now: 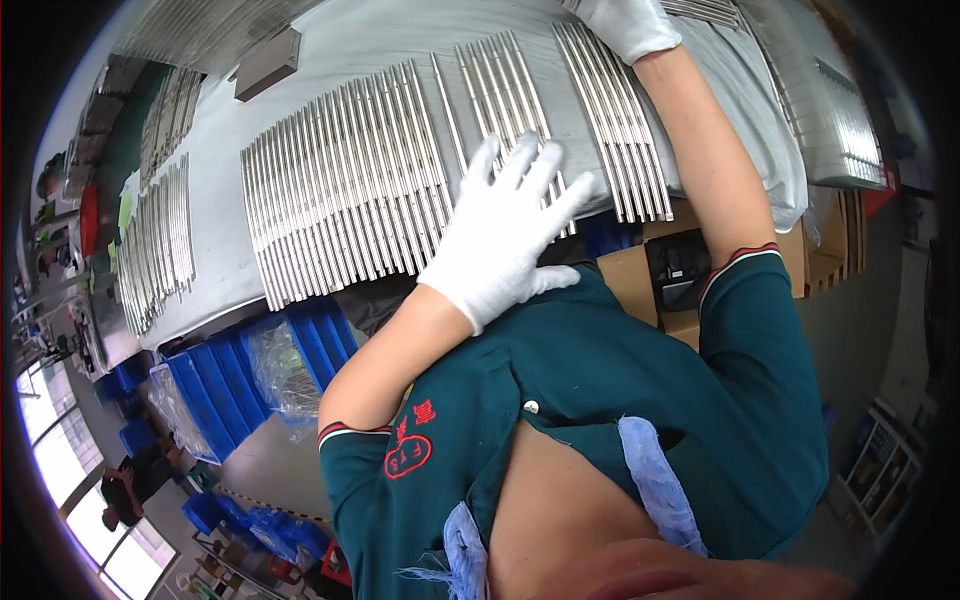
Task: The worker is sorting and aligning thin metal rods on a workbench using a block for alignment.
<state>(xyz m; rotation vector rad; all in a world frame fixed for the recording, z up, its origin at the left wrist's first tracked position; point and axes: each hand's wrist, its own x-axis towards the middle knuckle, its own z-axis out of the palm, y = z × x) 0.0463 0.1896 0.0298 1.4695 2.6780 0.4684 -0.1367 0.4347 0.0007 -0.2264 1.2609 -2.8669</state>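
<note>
As the head view shows, the white-gloved left hand (pixel 508 225) is spread wide, palm down, over the near ends of the middle group of rods (pixel 497 80), at the near edge of the cloth-covered table (pixel 218 250); whether it presses on them cannot be told. The white-gloved right hand (pixel 625 28) is stretched out away from that edge, at the far ends of the right group of rods (pixel 612 125); its fingertips are cut off by the upper border, so its state cannot be told. Between the middle group and the wide group of rods (pixel 345 185) lies a single rod (pixel 449 110), apart from both, its near end hidden by the left hand. At the table's left end lies the left group of rods (pixel 160 245). A grey block (pixel 268 65) sits beyond the wide group, farther from the near edge. Below the near edge stand blue crates (pixel 225 385) and, to the right, a cardboard box (pixel 625 285) holding a black item (pixel 680 265).
</note>
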